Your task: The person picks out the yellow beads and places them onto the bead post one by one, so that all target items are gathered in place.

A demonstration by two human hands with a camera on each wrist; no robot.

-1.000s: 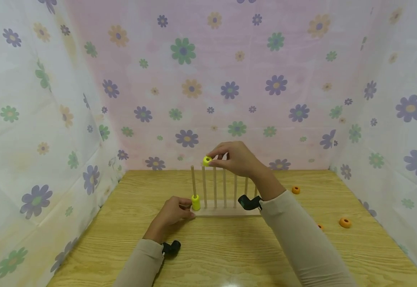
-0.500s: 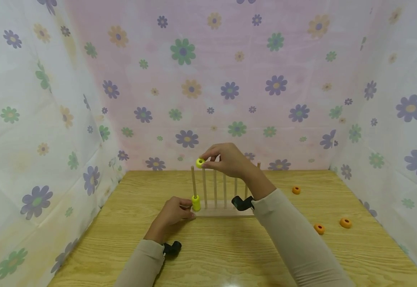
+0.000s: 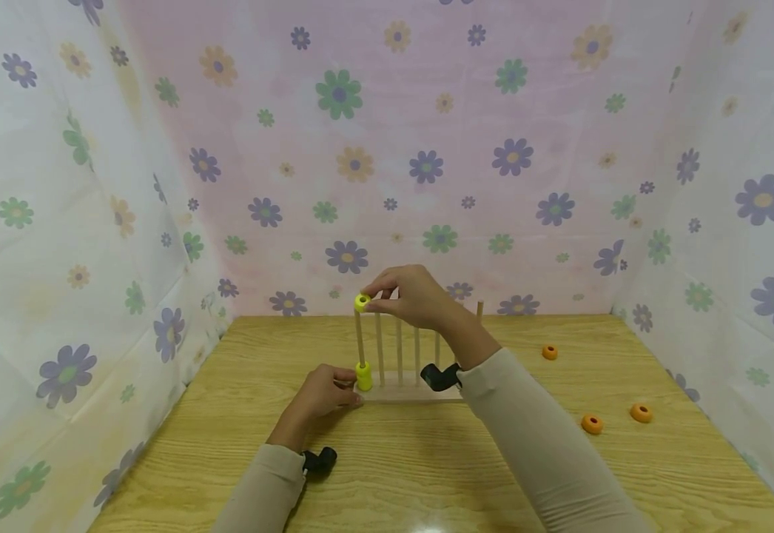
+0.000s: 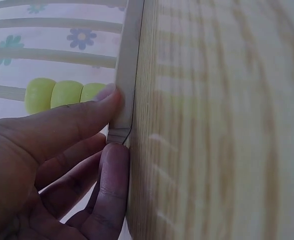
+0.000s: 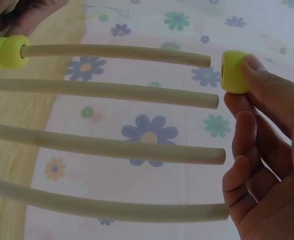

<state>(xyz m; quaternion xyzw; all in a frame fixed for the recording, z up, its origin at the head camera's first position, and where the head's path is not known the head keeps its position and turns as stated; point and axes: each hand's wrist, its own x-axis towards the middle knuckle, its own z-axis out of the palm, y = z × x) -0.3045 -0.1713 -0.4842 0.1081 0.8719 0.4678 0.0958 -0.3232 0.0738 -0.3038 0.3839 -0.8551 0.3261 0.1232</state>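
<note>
My right hand [image 3: 412, 297] pinches a yellow bead [image 3: 362, 303] between thumb and fingers at the top of the leftmost peg [image 3: 359, 337] of a wooden peg rack. In the right wrist view a small gap separates the held bead [image 5: 234, 73] from the peg's tip, its hole facing the peg. Three yellow beads [image 4: 66, 94] sit stacked at the foot of that same peg, seen from the side in the left wrist view. Down at the rack's left end, my left hand [image 3: 322, 392] holds the wooden base [image 3: 403, 393], thumb on one face and fingers at the end.
Three orange beads lie on the table to the right: one farther back [image 3: 550, 352], one nearer [image 3: 592, 423] and one far right [image 3: 641, 412]. Several bare pegs [image 3: 399, 348] stand along the rack. Flowered cloth [image 3: 387, 148] encloses the table's back and sides.
My right hand has moved left with the yellow bead, from above the second peg to above the leftmost one. The left hand stays in place at the base.
</note>
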